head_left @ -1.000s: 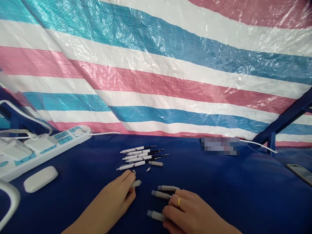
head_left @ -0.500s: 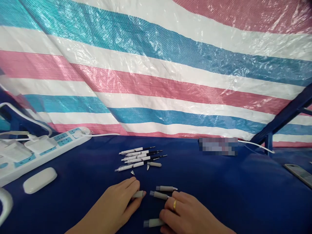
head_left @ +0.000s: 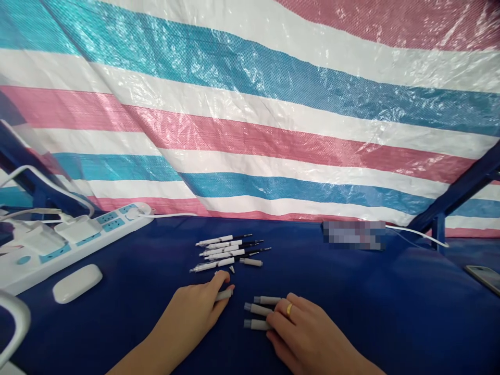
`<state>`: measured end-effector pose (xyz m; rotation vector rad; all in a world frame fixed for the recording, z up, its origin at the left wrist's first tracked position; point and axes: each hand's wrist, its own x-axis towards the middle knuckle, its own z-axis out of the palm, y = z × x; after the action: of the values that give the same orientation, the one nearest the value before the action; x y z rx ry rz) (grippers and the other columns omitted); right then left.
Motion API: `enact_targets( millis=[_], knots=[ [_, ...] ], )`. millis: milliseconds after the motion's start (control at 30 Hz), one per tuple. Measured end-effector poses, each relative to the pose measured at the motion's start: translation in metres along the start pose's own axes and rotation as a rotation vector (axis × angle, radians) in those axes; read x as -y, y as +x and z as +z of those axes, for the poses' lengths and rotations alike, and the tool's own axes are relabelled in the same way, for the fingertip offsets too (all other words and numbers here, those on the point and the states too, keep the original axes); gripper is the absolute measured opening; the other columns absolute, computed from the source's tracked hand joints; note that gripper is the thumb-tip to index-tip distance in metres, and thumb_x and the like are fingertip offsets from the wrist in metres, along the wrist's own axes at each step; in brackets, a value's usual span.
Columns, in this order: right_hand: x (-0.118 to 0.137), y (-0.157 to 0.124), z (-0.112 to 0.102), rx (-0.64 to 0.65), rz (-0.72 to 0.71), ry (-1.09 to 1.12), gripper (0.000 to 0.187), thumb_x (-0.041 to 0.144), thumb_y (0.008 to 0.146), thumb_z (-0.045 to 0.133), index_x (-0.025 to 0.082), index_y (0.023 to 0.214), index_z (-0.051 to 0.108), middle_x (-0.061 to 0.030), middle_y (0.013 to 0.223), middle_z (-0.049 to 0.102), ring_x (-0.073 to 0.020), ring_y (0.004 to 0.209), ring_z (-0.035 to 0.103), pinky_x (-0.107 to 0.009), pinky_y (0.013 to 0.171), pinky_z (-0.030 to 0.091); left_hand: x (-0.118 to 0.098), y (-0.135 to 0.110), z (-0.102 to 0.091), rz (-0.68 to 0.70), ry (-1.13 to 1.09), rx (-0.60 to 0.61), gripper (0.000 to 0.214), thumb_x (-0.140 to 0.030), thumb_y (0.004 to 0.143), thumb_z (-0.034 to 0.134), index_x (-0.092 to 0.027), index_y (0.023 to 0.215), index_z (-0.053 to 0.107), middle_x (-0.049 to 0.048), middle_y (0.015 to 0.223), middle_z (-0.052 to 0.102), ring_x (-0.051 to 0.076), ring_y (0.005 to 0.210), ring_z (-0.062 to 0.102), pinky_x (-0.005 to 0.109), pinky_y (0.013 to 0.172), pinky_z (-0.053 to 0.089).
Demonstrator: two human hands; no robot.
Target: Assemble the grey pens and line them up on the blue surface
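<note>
My left hand (head_left: 187,310) is curled around a short grey pen barrel section (head_left: 224,295), whose end sticks out past the fingertips. My right hand (head_left: 308,333), with a gold ring on one finger, lies with its fingertips against the ends of three grey barrel sections. The nearest section (head_left: 257,324) lies below the other two (head_left: 258,309) (head_left: 267,300). Farther off, several white pens with dark tips (head_left: 224,250) lie in a loose bunch. A small metal pen tip (head_left: 232,269) and another grey section (head_left: 250,262) lie just in front of them.
A dark blue cloth (head_left: 371,291) covers the table. At the left are a white power strip (head_left: 78,242) with plugged-in adapters and a white oval object (head_left: 77,283). A phone (head_left: 483,277) lies at the right edge. A striped tarpaulin (head_left: 250,130) hangs behind.
My right hand has slid the nearest grey section up toward the other two. My left hand has moved slightly up and right with its section. The view has shifted slightly.
</note>
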<state>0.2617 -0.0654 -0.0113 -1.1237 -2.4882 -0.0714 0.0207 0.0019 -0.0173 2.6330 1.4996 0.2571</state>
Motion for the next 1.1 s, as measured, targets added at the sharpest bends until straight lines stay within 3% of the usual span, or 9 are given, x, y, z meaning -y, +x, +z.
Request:
enact_targets(
  millis=[267,500,700,933,1000,1100],
  knots=[
    [0.0,0.001,-0.001,0.002,0.02,0.015,0.009,0.014,0.083,0.061,0.019,0.089,0.058,-0.001,0.081,0.062,-0.0179,0.068,0.054,-0.03,0.06,0.04,-0.004,0.006,-0.002,-0.123,0.083,0.093,0.04,-0.031,0.098,0.043,-0.022,0.137,0.044,0.0008,0.081,0.075,0.025,0.072,0.072,0.032,0.06,0.05],
    [-0.001,0.0,-0.003,0.024,0.029,0.034,0.008,0.012,0.085,0.057,0.018,0.09,0.057,-0.0015,0.082,0.063,-0.0174,0.07,0.055,-0.03,0.063,0.042,0.006,0.002,-0.003,-0.122,-0.007,0.177,0.033,-0.024,0.095,0.045,-0.023,0.127,0.055,0.0045,0.112,0.072,0.024,0.095,0.071,0.035,0.079,0.056],
    [-0.003,0.0,-0.001,0.047,0.016,0.0,0.006,0.014,0.086,0.057,0.018,0.09,0.057,-0.0013,0.083,0.062,-0.0178,0.071,0.055,-0.031,0.065,0.042,0.016,-0.003,0.003,0.037,-0.055,0.036,0.027,-0.022,0.093,0.045,-0.025,0.116,0.059,0.0002,0.104,0.074,0.022,0.087,0.073,0.03,0.07,0.058],
    [-0.002,0.001,-0.003,0.058,0.039,-0.035,0.009,0.013,0.084,0.06,0.02,0.083,0.055,0.0003,0.077,0.06,-0.017,0.065,0.052,-0.03,0.056,0.037,0.0,-0.012,-0.001,0.402,-0.265,-0.175,0.022,-0.025,0.096,0.047,-0.029,0.118,0.052,-0.0072,0.098,0.075,0.012,0.077,0.073,0.017,0.067,0.054],
    [-0.002,0.001,-0.003,0.043,0.036,-0.043,0.009,0.013,0.084,0.059,0.02,0.082,0.054,0.0004,0.076,0.06,-0.0171,0.063,0.052,-0.03,0.055,0.037,-0.005,-0.015,-0.003,0.461,-0.309,-0.186,0.02,-0.027,0.097,0.047,-0.029,0.117,0.052,-0.0071,0.098,0.075,0.011,0.075,0.073,0.016,0.067,0.053],
    [-0.001,0.002,-0.002,-0.003,0.018,-0.026,0.006,0.014,0.085,0.057,0.02,0.085,0.055,0.0002,0.074,0.061,-0.0169,0.061,0.052,-0.03,0.055,0.037,-0.014,-0.019,-0.007,0.45,-0.374,-0.109,0.017,-0.026,0.096,0.051,-0.03,0.112,0.055,-0.0083,0.094,0.075,0.011,0.074,0.073,0.016,0.068,0.052]
  ],
)
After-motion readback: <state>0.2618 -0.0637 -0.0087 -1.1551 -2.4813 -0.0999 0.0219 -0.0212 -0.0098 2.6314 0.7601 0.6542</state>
